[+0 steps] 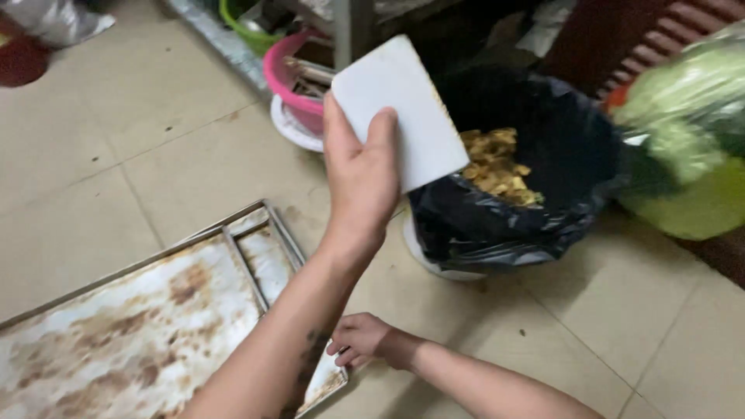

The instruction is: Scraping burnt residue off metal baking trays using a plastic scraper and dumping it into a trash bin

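My left hand point(358, 182) is raised and grips a flat white rectangular scraper point(400, 109) by its lower edge, tilted over the rim of a bin lined with a black bag point(543, 209). Yellow-brown scraps point(497, 167) lie inside the bag. Lower down, my right hand point(358, 341) rests at the near corner of the stained metal baking trays point(140, 326), which lie stacked on the tiled floor; its fingers curl at the tray edge.
A pink basin point(283, 77) on a white dish and a green basin point(240, 27) stand behind the bin. Bagged green vegetables point(691, 116) sit at the right. A red object point(23, 58) lies at the top left.
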